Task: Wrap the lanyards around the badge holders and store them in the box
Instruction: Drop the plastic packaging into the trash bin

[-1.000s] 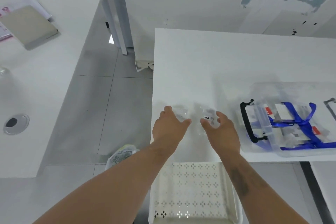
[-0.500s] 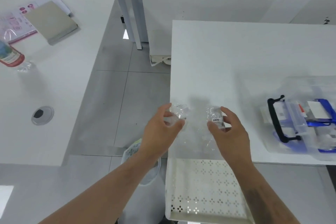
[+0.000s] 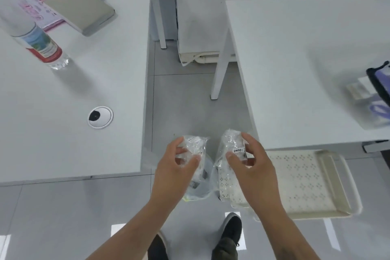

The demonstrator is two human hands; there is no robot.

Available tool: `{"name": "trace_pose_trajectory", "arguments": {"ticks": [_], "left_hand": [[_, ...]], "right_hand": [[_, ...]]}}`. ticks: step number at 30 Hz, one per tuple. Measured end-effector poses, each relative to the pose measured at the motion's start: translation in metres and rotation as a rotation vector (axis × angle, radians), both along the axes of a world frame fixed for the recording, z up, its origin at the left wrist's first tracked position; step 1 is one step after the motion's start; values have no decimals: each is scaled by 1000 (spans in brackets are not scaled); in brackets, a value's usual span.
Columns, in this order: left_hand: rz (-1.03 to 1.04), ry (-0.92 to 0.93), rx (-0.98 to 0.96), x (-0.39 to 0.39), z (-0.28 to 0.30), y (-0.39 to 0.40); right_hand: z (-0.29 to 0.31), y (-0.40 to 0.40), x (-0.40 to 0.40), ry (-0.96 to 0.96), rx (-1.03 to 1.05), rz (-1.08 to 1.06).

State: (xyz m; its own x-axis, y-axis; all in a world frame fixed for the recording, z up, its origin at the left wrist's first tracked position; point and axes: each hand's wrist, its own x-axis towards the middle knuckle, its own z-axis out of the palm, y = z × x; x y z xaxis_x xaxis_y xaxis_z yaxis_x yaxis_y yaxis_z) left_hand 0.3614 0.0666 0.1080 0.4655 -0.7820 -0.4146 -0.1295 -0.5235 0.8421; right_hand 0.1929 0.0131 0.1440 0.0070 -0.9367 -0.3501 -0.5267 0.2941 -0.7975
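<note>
Having swung away from tabletop point(image 3: 295, 65); left hand point(image 3: 175, 167) and right hand point(image 3: 251, 167) each gripping crumpled clear wrappers point(image 3: 195, 146); seemingly clearing up, lanyards already lying in box point(image 3: 377, 99)

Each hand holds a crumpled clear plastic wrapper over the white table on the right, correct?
Not quite. In the head view the left hand and right hand each hold a clear plastic wrapper, but over the grey floor between the tables, not over the table.
</note>
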Motion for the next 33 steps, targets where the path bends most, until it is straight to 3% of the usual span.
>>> {"name": "trace_pose_trajectory", "arguments": {"ticks": [7,15,25,33], "left_hand": [[-31,16,108,19,-89,44],[-63,-50,183,20,-233,53],[-143,-180,151,10,-405,30],[-182,-291,218,12,-455,13]], "right_hand": [[-88,48,25,56,62,-49],[-253,61,26,85,169,-63],[-424,50,26,243,58,43],[-477,42,31,381,18,109]]}}
